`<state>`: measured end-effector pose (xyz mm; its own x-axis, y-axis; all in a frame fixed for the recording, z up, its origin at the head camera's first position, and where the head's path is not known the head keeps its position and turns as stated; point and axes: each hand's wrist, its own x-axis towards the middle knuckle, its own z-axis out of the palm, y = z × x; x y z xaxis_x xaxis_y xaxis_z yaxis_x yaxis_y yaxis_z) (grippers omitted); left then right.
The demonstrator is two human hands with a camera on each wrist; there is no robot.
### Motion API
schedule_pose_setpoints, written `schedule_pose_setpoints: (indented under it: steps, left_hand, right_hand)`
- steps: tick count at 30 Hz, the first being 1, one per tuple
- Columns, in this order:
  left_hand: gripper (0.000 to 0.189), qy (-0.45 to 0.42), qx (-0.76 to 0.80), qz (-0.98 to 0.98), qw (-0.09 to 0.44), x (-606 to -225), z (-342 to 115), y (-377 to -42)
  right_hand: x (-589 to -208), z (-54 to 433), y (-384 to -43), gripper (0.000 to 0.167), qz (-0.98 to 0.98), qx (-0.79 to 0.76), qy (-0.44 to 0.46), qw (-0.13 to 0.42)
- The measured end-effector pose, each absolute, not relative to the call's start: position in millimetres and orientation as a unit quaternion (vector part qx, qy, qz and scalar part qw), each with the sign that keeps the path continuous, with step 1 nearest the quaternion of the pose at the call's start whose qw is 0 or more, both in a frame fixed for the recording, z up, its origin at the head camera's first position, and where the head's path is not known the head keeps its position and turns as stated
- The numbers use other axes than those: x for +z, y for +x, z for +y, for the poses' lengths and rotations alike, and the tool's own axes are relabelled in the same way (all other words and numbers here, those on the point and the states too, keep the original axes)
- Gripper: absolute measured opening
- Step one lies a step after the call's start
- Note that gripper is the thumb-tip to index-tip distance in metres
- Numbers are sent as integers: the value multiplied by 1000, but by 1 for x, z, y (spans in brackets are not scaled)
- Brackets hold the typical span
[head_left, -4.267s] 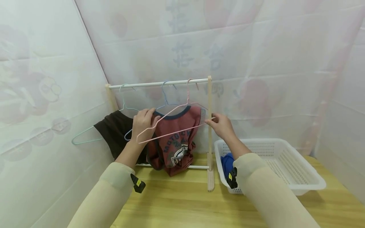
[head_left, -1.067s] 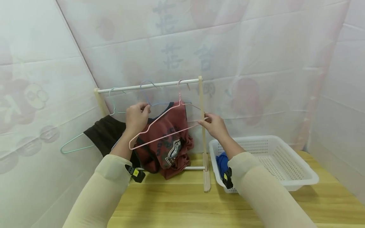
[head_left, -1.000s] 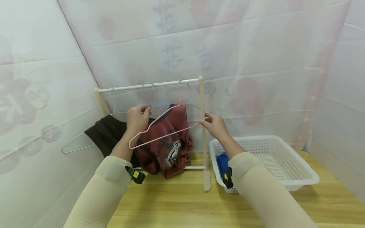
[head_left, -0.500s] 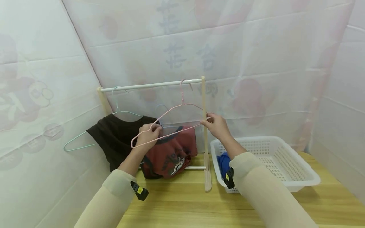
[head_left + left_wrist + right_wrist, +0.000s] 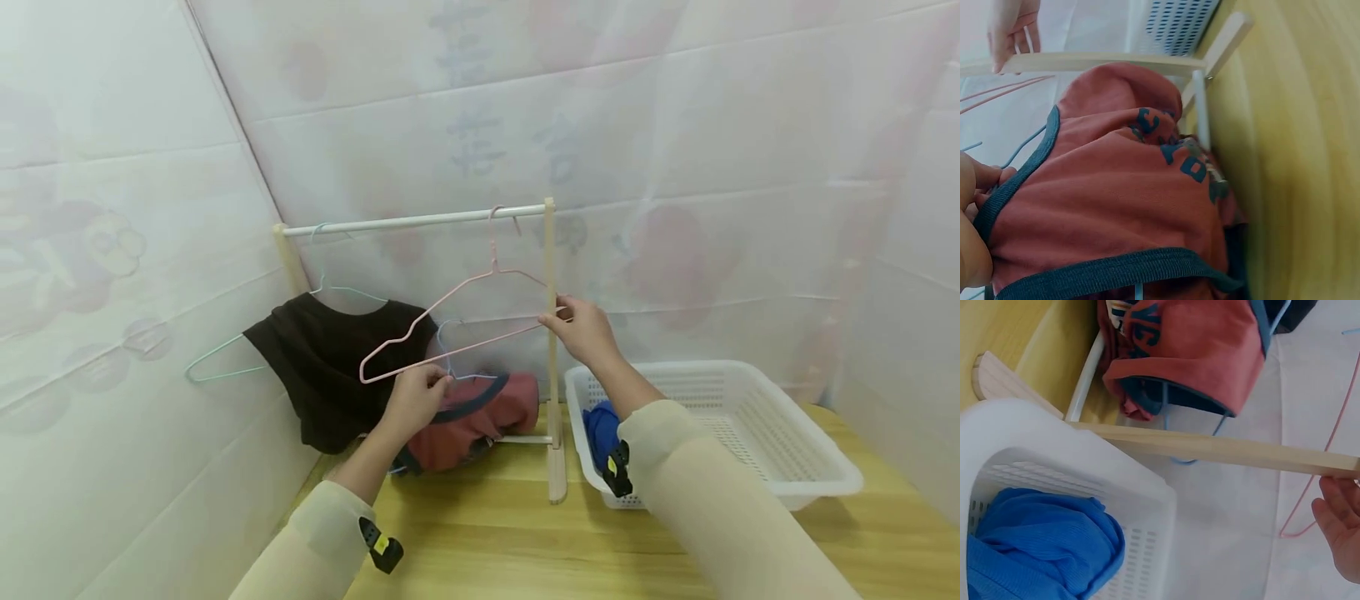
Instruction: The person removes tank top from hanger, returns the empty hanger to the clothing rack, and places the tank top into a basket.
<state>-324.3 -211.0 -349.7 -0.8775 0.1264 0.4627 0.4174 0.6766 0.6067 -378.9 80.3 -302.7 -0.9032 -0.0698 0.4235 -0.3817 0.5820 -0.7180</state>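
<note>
My left hand (image 5: 415,400) pinches a blue wire hanger (image 5: 441,335) just below its hook. On that hanger is a red T-shirt (image 5: 480,425) with a dark blue collar, low in front of the rack; its lower part is bunched. In the left wrist view, the fingers (image 5: 988,178) are right at the collar. At the rack's right post, my right hand (image 5: 588,335) pinches the right end of a bare pink hanger (image 5: 408,336), whose hook is over the rail. A dark brown sleeveless top (image 5: 337,358) hangs farther left on a mint-green hanger (image 5: 215,350).
The rack has a white top rail (image 5: 412,222) and wooden posts (image 5: 551,367), standing on a wooden table (image 5: 480,542). To its right is a white slotted basket (image 5: 795,408) with blue cloth (image 5: 1047,544) inside. Printed white sheeting (image 5: 712,125) encloses the back and sides.
My left hand has lifted the blue hanger's hook off the rail and brought the red T-shirt down in front of the rack. The right hand stays at the pink hanger's end.
</note>
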Motion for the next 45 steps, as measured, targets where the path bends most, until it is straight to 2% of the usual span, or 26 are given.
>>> schedule_pose_setpoints:
  steps: [10,13,17,19,22,25,28,31,34,38,45]
  left_hand:
    - [18,-143,-383,-898,165,-369,-201,-309]
    - [17,-136,-386,-897,169,-370,-200,-307]
    - [15,-130,-389,-895,177,-370,-199,-306]
    - [14,-128,-390,-894,179,-370,-200,-305]
    - [15,-124,-395,-892,181,-370,-201,-303]
    - [16,-118,-401,-889,187,-369,-203,-302]
    - [15,-113,-403,-886,200,-369,-207,-301]
    - [13,-111,-408,-881,214,-370,-211,-301]
    - [12,-117,-410,-876,225,-371,-215,-300]
    - [17,-128,-402,-875,237,-371,-221,-299]
    - [20,-118,-358,-890,256,-360,-235,-293]
  right_hand:
    - [-310,87,-375,62,-857,458,113,208]
    - [-317,83,-369,56,-831,474,97,276]
    - [-334,73,-362,30,-790,463,100,389]
    - [-345,67,-357,24,-787,442,123,412]
    - [-360,58,-349,18,-810,402,174,390]
    - [-375,48,-345,18,-849,351,217,329]
    - [-387,40,-344,27,-879,307,248,266]
    - [-395,33,-345,36,-890,273,275,242]
    - [-401,28,-345,33,-887,243,299,255]
    - [-401,24,-346,20,-874,228,314,294]
    - [-395,23,-348,11,-875,205,285,334]
